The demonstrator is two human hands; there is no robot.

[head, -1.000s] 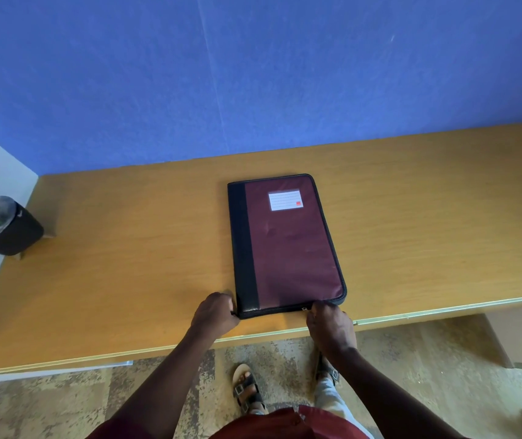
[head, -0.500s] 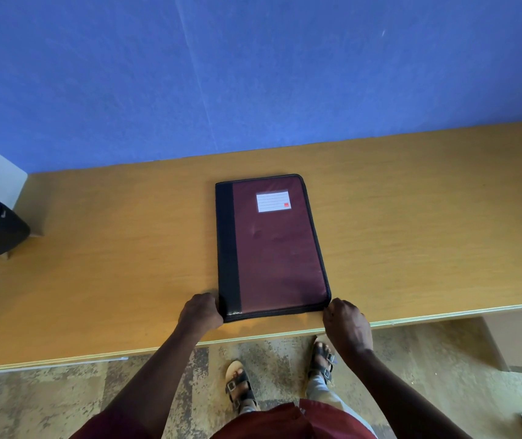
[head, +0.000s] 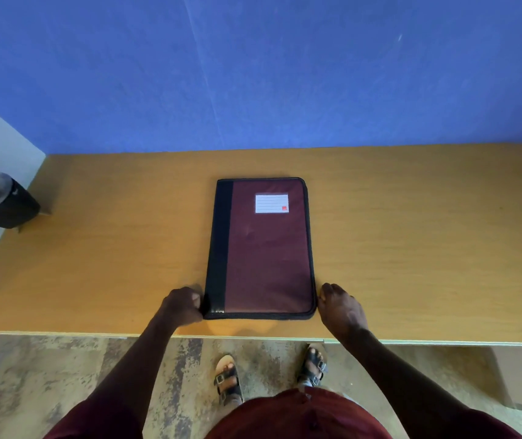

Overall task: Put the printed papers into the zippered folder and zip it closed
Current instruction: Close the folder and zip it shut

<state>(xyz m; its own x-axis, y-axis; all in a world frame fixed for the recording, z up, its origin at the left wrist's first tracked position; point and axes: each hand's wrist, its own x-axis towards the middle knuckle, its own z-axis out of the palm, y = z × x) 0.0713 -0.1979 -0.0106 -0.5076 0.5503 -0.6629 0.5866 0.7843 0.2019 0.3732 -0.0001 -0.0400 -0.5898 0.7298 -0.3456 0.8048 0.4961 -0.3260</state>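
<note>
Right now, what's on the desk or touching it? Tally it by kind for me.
Folder: 1, maroon with a black spine, lying flat and closed
Hands at its near corners: 2, left hand and right hand
Loose papers: 0 in view
Plant pot: 1, just off the desk's left end
Total: 4

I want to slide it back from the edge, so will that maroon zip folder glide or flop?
The folder lies flat with straight edges, so it is probably fairly stiff. Its fabric cover on the smooth wooden desk should slide rather than roll. It looks thin, likely light.
</note>
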